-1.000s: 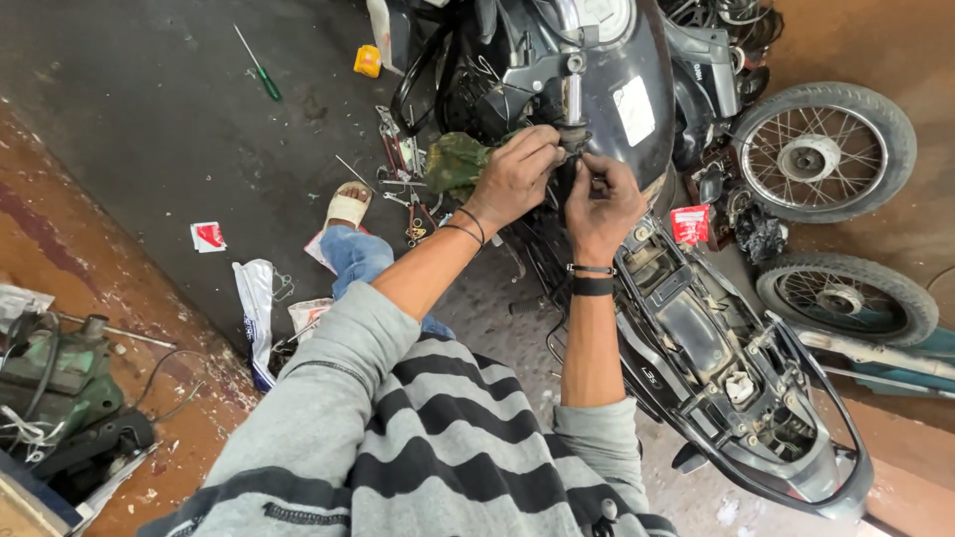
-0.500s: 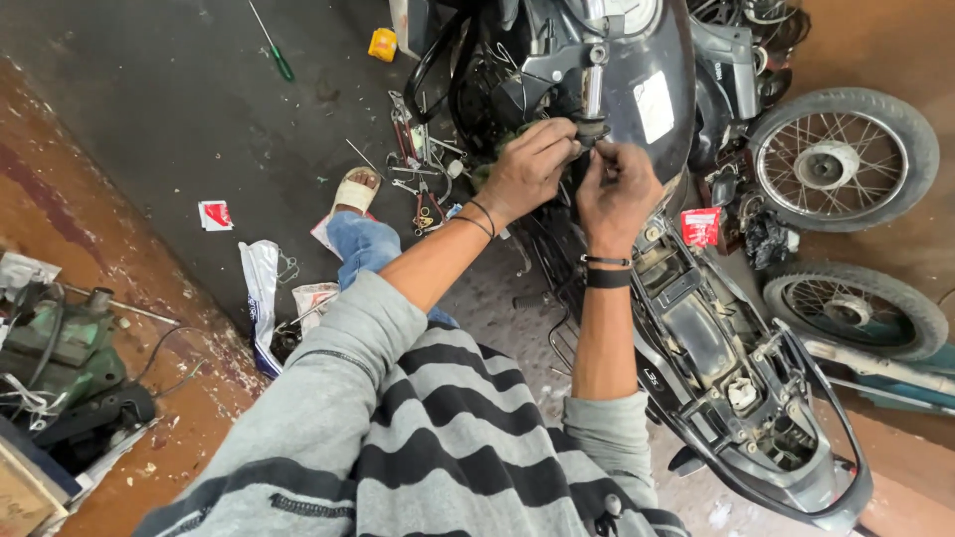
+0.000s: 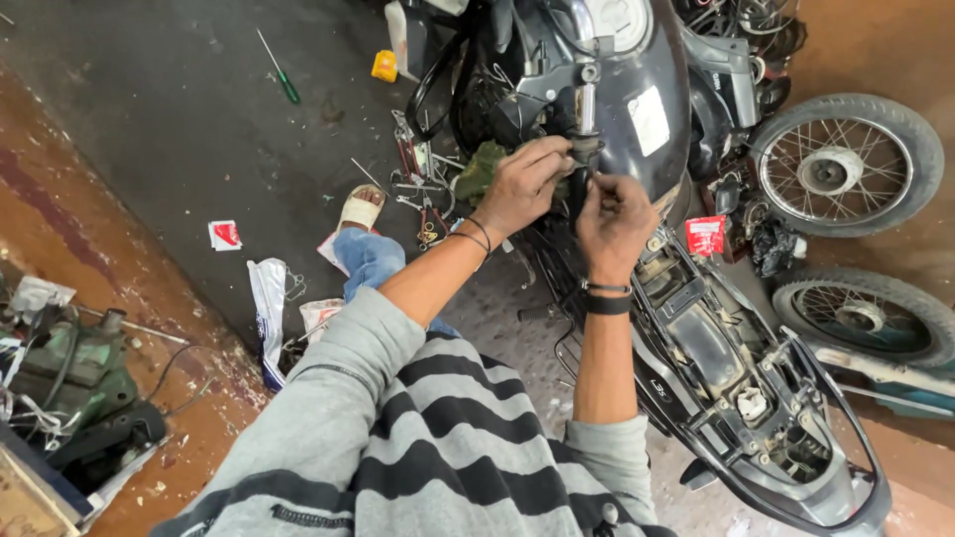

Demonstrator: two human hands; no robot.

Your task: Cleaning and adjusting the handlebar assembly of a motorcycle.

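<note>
A black motorcycle (image 3: 637,109) with its seat removed stands in front of me. My left hand (image 3: 522,184) grips the black handlebar grip (image 3: 585,149) at the bar's near end. My right hand (image 3: 612,219) pinches the lower part of the same handlebar end, fingers closed on it. A green rag (image 3: 482,169) lies just left of my left hand. Both wrists wear bands.
Pliers and small tools (image 3: 418,189) lie scattered on the dark floor beside the bike. A green-handled screwdriver (image 3: 279,70) and a yellow block (image 3: 385,66) lie farther off. Spoked wheels (image 3: 846,164) sit at right. A green machine (image 3: 70,368) stands at left. My sandalled foot (image 3: 360,209) rests below the tools.
Both hands stay on the handlebar end. My right hand has dropped slightly lower on it, and the view has shifted a little.
</note>
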